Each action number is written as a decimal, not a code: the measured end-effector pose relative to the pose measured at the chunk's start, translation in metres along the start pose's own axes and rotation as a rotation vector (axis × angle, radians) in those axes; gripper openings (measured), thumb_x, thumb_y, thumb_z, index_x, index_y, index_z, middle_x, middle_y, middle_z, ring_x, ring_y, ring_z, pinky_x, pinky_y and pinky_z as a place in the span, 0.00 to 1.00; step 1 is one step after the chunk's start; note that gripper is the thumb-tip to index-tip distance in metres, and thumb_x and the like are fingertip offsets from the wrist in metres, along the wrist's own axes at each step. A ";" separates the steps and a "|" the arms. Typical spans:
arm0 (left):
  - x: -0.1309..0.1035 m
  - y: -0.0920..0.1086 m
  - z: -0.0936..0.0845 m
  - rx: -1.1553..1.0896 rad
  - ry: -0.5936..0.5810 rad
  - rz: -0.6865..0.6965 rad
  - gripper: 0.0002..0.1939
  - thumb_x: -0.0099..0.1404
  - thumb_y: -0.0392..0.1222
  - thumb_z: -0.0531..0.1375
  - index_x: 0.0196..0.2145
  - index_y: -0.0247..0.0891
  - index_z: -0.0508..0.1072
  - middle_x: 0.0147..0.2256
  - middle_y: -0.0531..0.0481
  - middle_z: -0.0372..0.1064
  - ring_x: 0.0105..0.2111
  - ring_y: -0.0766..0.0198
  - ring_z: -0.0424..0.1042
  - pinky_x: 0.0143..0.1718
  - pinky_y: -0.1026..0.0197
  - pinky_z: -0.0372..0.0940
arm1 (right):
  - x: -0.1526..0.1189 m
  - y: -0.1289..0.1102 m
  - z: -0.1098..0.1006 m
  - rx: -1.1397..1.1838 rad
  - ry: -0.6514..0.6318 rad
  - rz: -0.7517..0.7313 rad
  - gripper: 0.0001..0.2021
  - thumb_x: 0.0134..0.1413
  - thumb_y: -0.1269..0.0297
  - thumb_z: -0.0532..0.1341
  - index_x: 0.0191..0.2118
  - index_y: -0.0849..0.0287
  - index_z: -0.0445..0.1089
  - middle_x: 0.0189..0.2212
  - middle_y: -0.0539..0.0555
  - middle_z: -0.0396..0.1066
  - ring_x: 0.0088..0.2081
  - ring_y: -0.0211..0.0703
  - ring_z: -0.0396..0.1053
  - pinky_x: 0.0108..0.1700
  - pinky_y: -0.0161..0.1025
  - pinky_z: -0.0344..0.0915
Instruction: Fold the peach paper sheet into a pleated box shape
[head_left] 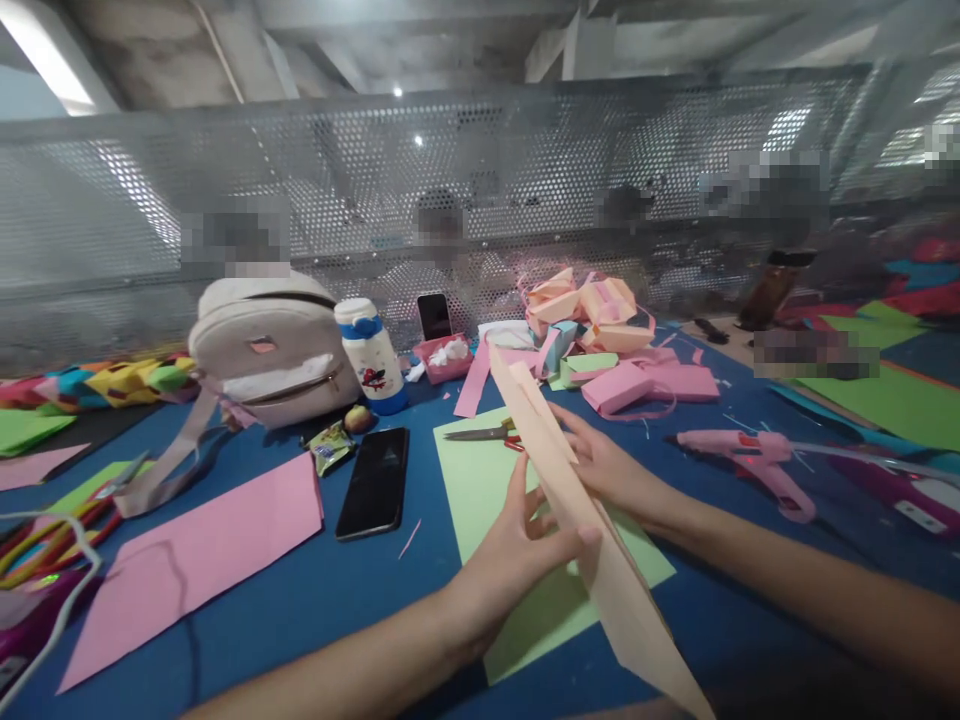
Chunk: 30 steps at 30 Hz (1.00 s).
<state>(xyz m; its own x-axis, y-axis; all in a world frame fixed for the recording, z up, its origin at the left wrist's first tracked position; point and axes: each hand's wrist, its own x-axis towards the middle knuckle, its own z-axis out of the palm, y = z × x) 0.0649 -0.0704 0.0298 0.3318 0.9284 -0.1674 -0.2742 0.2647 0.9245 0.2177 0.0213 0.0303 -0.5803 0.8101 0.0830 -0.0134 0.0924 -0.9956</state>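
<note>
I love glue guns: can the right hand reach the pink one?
Probably yes: nothing tall stands between the right hand and the glue gun, though that hand is on the peach paper.

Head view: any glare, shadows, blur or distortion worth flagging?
Head view: bright spots show against the mesh panel; head view: a curved shadow crosses the pink sheet; head view: the peach paper looks slightly soft, cause unclear; head view: the white bottle and brown bottle lean outward, likely lens distortion.
</note>
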 end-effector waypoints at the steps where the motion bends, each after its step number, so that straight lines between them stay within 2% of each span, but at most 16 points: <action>1: 0.002 0.000 -0.002 0.014 0.009 0.004 0.64 0.56 0.51 0.71 0.69 0.44 0.25 0.68 0.32 0.42 0.62 0.47 0.59 0.61 0.44 0.58 | 0.000 0.001 -0.004 -0.032 -0.045 -0.011 0.35 0.55 0.62 0.64 0.66 0.57 0.53 0.57 0.62 0.68 0.53 0.52 0.71 0.54 0.50 0.69; 4: 0.002 0.004 -0.021 0.278 0.098 0.186 0.63 0.57 0.53 0.68 0.69 0.44 0.23 0.70 0.32 0.33 0.67 0.45 0.47 0.62 0.42 0.56 | 0.004 -0.002 -0.018 -0.176 -0.242 -0.045 0.26 0.55 0.63 0.63 0.60 0.61 0.64 0.57 0.60 0.69 0.54 0.54 0.70 0.56 0.50 0.66; 7: -0.014 0.022 -0.047 0.919 0.336 0.673 0.52 0.65 0.50 0.63 0.69 0.48 0.28 0.71 0.39 0.25 0.69 0.45 0.33 0.65 0.38 0.47 | 0.007 -0.016 -0.028 -0.363 -0.385 -0.085 0.22 0.58 0.67 0.58 0.58 0.61 0.67 0.57 0.58 0.69 0.55 0.52 0.69 0.57 0.49 0.64; 9: -0.031 0.039 -0.057 1.337 0.475 0.945 0.45 0.68 0.41 0.61 0.69 0.53 0.34 0.71 0.44 0.22 0.69 0.42 0.33 0.65 0.36 0.46 | 0.010 -0.028 -0.028 -0.515 -0.418 -0.127 0.21 0.58 0.72 0.55 0.57 0.60 0.70 0.55 0.56 0.71 0.54 0.51 0.69 0.56 0.47 0.64; 10: -0.040 0.046 -0.060 1.537 0.471 1.012 0.40 0.68 0.36 0.60 0.69 0.55 0.42 0.71 0.46 0.23 0.69 0.42 0.37 0.64 0.36 0.46 | 0.012 -0.033 -0.026 -0.589 -0.429 -0.156 0.21 0.58 0.74 0.54 0.55 0.60 0.71 0.53 0.55 0.73 0.53 0.49 0.70 0.55 0.45 0.64; 11: -0.047 0.051 -0.061 1.720 0.374 1.023 0.34 0.69 0.33 0.57 0.67 0.55 0.50 0.71 0.46 0.32 0.68 0.42 0.41 0.65 0.35 0.45 | 0.014 -0.037 -0.022 -0.653 -0.445 -0.184 0.21 0.57 0.76 0.54 0.54 0.59 0.72 0.51 0.55 0.74 0.51 0.48 0.71 0.54 0.43 0.65; 13: -0.057 0.051 -0.059 1.914 0.151 0.994 0.21 0.72 0.32 0.51 0.60 0.44 0.63 0.64 0.42 0.56 0.63 0.48 0.57 0.63 0.39 0.50 | 0.020 -0.040 -0.013 -0.752 -0.485 -0.233 0.21 0.56 0.79 0.53 0.52 0.59 0.73 0.48 0.55 0.76 0.48 0.45 0.72 0.50 0.39 0.65; 15: -0.060 0.041 -0.058 1.934 -0.022 0.962 0.15 0.73 0.32 0.48 0.51 0.37 0.71 0.49 0.42 0.73 0.49 0.55 0.72 0.54 0.50 0.64 | 0.025 -0.037 -0.004 -0.819 -0.529 -0.253 0.22 0.56 0.80 0.53 0.53 0.58 0.73 0.47 0.55 0.76 0.47 0.43 0.73 0.48 0.37 0.65; 16: -0.060 0.034 -0.058 1.920 -0.066 0.938 0.14 0.73 0.32 0.47 0.45 0.35 0.72 0.41 0.44 0.76 0.40 0.58 0.75 0.45 0.55 0.69 | 0.026 -0.035 -0.001 -0.847 -0.544 -0.258 0.23 0.56 0.80 0.54 0.54 0.58 0.72 0.48 0.55 0.76 0.48 0.43 0.72 0.48 0.36 0.65; 18: -0.058 0.019 -0.060 1.901 -0.084 0.870 0.15 0.72 0.30 0.47 0.36 0.36 0.72 0.28 0.49 0.74 0.27 0.61 0.73 0.30 0.61 0.67 | 0.024 -0.031 0.003 -0.921 -0.517 -0.289 0.23 0.57 0.79 0.56 0.58 0.60 0.68 0.52 0.57 0.73 0.51 0.45 0.70 0.50 0.38 0.64; 20: -0.057 0.009 -0.064 1.885 -0.066 0.822 0.15 0.71 0.30 0.47 0.31 0.38 0.70 0.24 0.52 0.71 0.21 0.61 0.71 0.24 0.61 0.63 | 0.015 -0.032 0.003 -0.996 -0.430 -0.345 0.20 0.60 0.74 0.58 0.58 0.62 0.66 0.54 0.59 0.70 0.54 0.48 0.67 0.53 0.42 0.62; 21: -0.057 0.007 -0.065 1.874 -0.055 0.811 0.15 0.71 0.30 0.47 0.31 0.38 0.70 0.23 0.52 0.70 0.21 0.61 0.71 0.23 0.61 0.62 | 0.007 -0.034 0.001 -1.027 -0.383 -0.369 0.18 0.61 0.70 0.59 0.56 0.62 0.67 0.54 0.60 0.70 0.55 0.50 0.66 0.54 0.44 0.62; 23: -0.057 0.005 -0.067 1.856 -0.042 0.803 0.16 0.72 0.32 0.46 0.31 0.39 0.69 0.23 0.52 0.70 0.20 0.60 0.71 0.23 0.60 0.61 | -0.013 -0.040 -0.004 -1.019 -0.382 -0.330 0.14 0.63 0.61 0.60 0.51 0.59 0.69 0.48 0.57 0.72 0.49 0.48 0.69 0.50 0.42 0.64; 25: -0.058 0.007 -0.067 1.846 -0.037 0.795 0.17 0.73 0.33 0.45 0.30 0.39 0.68 0.22 0.53 0.69 0.19 0.60 0.70 0.21 0.60 0.60 | -0.036 -0.043 -0.012 -0.995 -0.453 -0.288 0.17 0.60 0.54 0.62 0.50 0.56 0.69 0.47 0.55 0.72 0.48 0.47 0.69 0.49 0.41 0.64; 27: -0.057 0.009 -0.068 1.828 -0.044 0.785 0.17 0.73 0.34 0.45 0.30 0.39 0.68 0.21 0.53 0.69 0.19 0.60 0.69 0.20 0.60 0.59 | -0.057 -0.042 -0.019 -0.994 -0.513 -0.261 0.19 0.60 0.51 0.62 0.53 0.53 0.69 0.51 0.54 0.71 0.53 0.48 0.67 0.52 0.42 0.63; 30: -0.054 0.011 -0.069 1.782 -0.051 0.772 0.17 0.73 0.34 0.44 0.32 0.39 0.69 0.23 0.52 0.70 0.20 0.59 0.70 0.21 0.59 0.61 | -0.076 -0.030 -0.029 -1.051 -0.454 -0.220 0.25 0.57 0.46 0.63 0.58 0.51 0.67 0.56 0.55 0.69 0.57 0.52 0.64 0.55 0.44 0.61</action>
<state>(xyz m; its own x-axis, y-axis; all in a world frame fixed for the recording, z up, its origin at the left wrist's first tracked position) -0.0186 -0.0996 0.0254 0.6381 0.6807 0.3597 0.7241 -0.6894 0.0203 0.2862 -0.0262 0.0554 -0.8904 0.4549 0.0151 0.4077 0.8119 -0.4178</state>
